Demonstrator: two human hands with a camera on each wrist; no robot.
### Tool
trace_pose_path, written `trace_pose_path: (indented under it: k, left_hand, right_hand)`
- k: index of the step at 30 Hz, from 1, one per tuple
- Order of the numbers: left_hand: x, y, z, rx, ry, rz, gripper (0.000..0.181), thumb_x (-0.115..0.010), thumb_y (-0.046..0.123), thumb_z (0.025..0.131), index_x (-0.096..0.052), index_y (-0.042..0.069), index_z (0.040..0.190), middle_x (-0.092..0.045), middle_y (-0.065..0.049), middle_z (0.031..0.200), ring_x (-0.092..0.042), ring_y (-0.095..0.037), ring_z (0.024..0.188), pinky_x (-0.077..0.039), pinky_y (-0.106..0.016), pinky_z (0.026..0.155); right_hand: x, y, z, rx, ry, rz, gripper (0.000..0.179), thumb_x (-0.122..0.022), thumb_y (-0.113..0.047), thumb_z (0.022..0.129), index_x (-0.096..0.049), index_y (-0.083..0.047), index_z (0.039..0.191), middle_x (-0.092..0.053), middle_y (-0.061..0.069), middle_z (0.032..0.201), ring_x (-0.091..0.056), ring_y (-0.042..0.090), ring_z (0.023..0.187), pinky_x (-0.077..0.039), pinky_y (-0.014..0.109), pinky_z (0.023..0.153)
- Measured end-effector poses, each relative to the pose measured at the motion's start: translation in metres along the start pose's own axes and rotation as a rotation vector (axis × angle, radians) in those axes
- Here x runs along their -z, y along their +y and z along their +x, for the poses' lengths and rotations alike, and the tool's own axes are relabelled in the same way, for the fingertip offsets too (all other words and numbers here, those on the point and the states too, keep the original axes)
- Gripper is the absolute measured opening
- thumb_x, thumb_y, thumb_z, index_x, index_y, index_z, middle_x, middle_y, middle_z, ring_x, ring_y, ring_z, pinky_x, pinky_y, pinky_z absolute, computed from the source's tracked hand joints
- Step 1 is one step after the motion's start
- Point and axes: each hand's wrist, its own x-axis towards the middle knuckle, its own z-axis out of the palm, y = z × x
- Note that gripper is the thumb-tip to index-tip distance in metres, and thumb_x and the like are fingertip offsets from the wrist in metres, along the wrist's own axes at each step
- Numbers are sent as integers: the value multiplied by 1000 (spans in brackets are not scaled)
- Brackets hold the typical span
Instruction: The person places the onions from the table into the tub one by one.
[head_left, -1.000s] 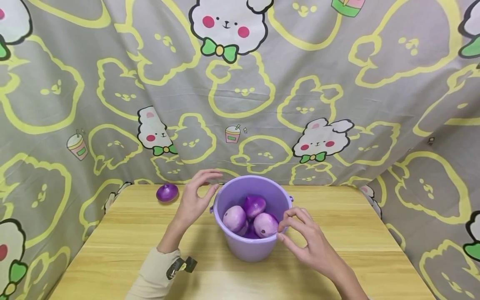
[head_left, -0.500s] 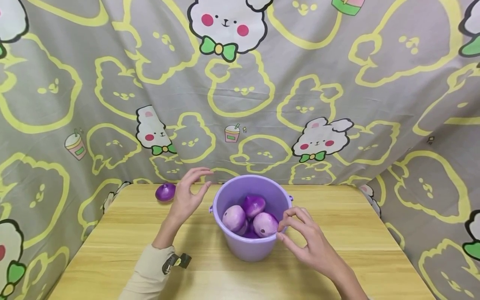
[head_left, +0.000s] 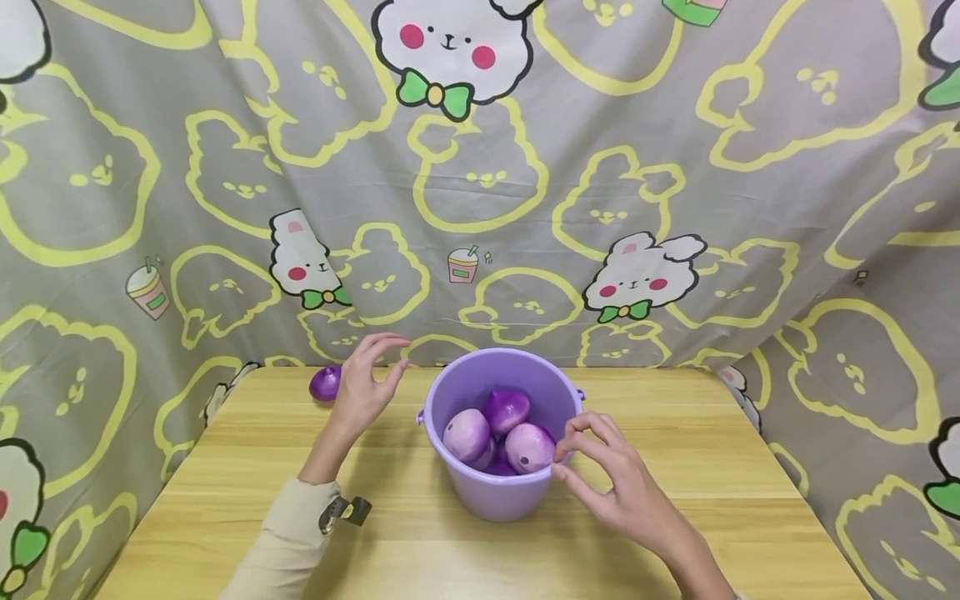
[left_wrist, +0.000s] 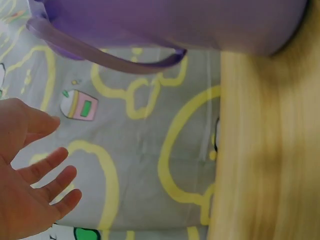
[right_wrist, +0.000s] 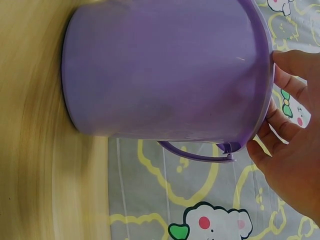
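A lilac bucket (head_left: pixel 498 498) stands upright on the table, holding several purple onions (head_left: pixel 507 409), some with pale undersides up. My right hand (head_left: pixel 618 475) pinches its right rim between thumb and fingers; in the right wrist view the fingertips (right_wrist: pixel 278 123) lie along that rim. To the bucket's left, my left hand (head_left: pixel 363 392) is raised with fingers spread and loosely curved, holding nothing. Behind it a lone purple onion (head_left: pixel 325 384) lies near the table's back left, partly covered by the hand. The left wrist view shows the left hand (left_wrist: pixel 35 180) apart from the bucket.
The wooden table (head_left: pixel 397 550) meets a grey patterned curtain (head_left: pixel 480 208) at the back and along both sides. A handle (left_wrist: pixel 117 64) hangs down the bucket's outside. A black strap device (head_left: pixel 345 512) sits on the left sleeve.
My left hand has moved left, away from the bucket's rim and toward the lone onion, which it now partly covers. The right hand has stayed at the rim.
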Motion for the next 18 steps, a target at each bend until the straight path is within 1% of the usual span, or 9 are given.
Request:
trace_pose_path:
  k: [4,9,16,18]
  left_hand:
    - [-2,-8,-2,24,1,26,27,-77,-2,87,-73,2,114,-66,-17,124,-62,-35,116,-48,-53,102]
    - [-4,-19,-5,54,3,50,27,-77,-3,86,-73,1,113,-65,-18,125,-59,-38,117,-47,-56,102]
    - [-5,-31,-5,70,-9,87,27,-78,-2,86,-73,2,113,-64,-18,127,-56,-40,118,-44,-57,101]
    - [-5,-36,-5,75,-18,101,27,-78,-1,86,-73,3,113,-63,-18,127,-56,-41,118,-43,-57,100]
  right_hand:
    - [0,0,0,-7,-2,2,29,-81,-10,88,-68,-31,102,-57,-9,112,-49,14,111,-42,38,97]
    - [0,0,0,5,3,5,29,-81,-10,87,-68,-31,102,-57,-9,111,-50,14,110,-42,35,98]
    - [0,0,0,12,9,7,29,-82,-10,87,-69,-30,102,-57,-9,111,-50,15,110,-42,36,97]
    - [0,1,0,14,11,8,29,-82,-10,87,-69,-30,102,-57,-9,111,-50,15,110,-42,35,97]
